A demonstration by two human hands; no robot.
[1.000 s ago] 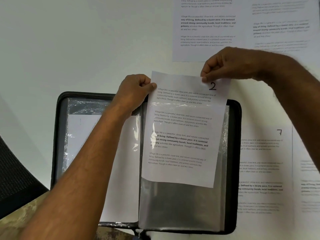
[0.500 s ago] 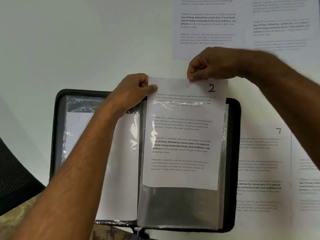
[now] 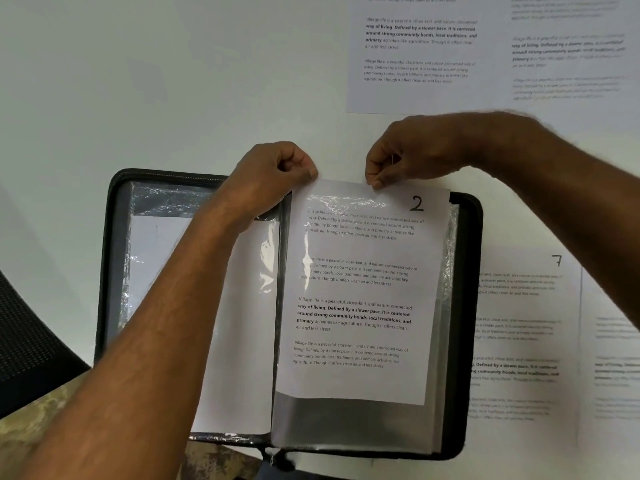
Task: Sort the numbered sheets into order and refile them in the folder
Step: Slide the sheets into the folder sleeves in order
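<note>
Sheet 2 [image 3: 360, 299] sits most of the way inside a clear sleeve [image 3: 349, 424] on the right half of the open black folder [image 3: 114, 258], its top edge just clear of the sleeve mouth. The left hand [image 3: 273, 178] pinches the top left corner – the right hand [image 3: 412, 154] pinches the top edge near the middle. Sheet 7 [image 3: 526, 334] lies on the white table [image 3: 138, 81] just right of the folder, with more printed sheets [image 3: 415, 53] above.
</note>
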